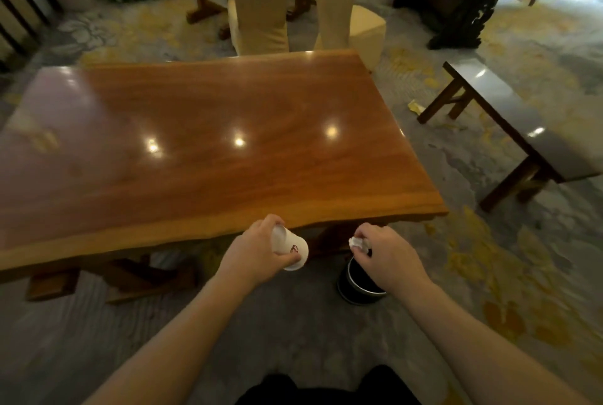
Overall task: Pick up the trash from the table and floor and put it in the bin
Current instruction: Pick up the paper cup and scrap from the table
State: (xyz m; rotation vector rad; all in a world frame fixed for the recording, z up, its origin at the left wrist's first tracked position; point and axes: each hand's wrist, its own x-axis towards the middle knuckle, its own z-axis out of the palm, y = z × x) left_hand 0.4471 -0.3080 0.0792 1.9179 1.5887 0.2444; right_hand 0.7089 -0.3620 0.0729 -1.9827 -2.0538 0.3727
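While clenched (each grip): left hand [257, 249] around cup [291, 248], right hand [388, 256] pinching tissue [357, 243]

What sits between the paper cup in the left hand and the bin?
Nothing: in the head view only bare carpet separates the paper cup in the left hand from the bin.

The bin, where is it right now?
In the head view, the black bin stands on the carpet near the table's right front corner, just under the right hand, which holds a crumpled tissue over it.
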